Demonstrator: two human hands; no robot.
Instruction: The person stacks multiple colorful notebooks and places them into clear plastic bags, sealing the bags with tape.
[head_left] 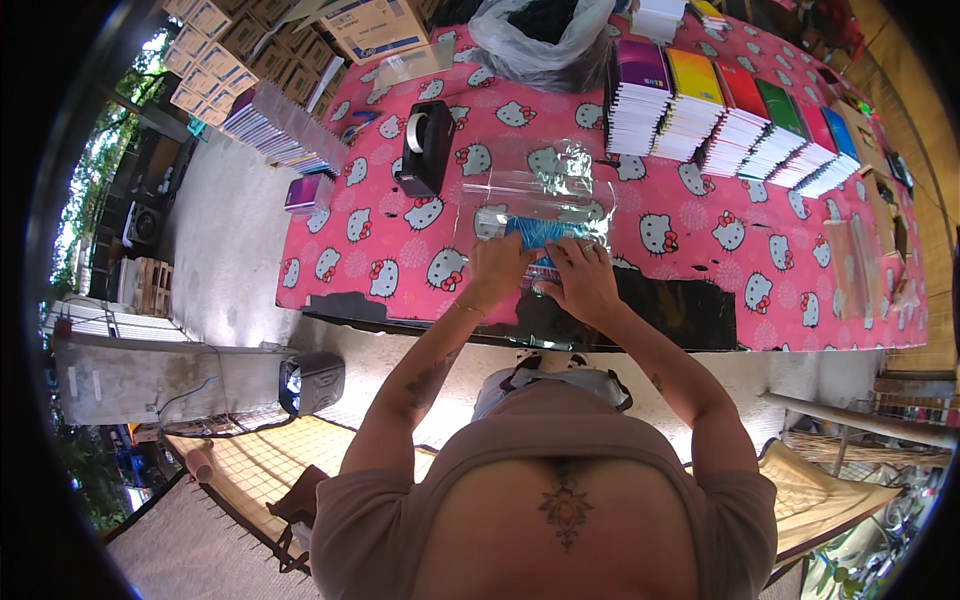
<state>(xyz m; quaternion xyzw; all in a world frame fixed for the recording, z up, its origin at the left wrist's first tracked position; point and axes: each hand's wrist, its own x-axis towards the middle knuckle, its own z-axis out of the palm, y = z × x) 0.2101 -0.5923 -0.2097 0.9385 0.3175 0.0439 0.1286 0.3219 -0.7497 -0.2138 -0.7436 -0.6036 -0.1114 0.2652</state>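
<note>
In front of me on the table lies a blue-covered notebook (540,232), in or under a shiny clear plastic wrap (565,188) that spreads out beyond its far edge. My left hand (497,270) is closed at the notebook's left side, its fingertips on the plastic. From the other side my right hand (582,278), with a ring on one finger, grips the near right part, fingers over the cover and thumb at the near edge. The hands partly hide the notebook. A black tape dispenser (425,150) with a roll of tape stands beyond my left hand.
Stacks of notebooks with purple (640,68), yellow (695,78), red, green and blue covers stand at the far right. A clear plastic bag (540,50) with dark contents sits at the back. Cartons (375,30) and another notebook stack (280,125) are at the left. The pink tablecloth (660,235) is torn along the near edge.
</note>
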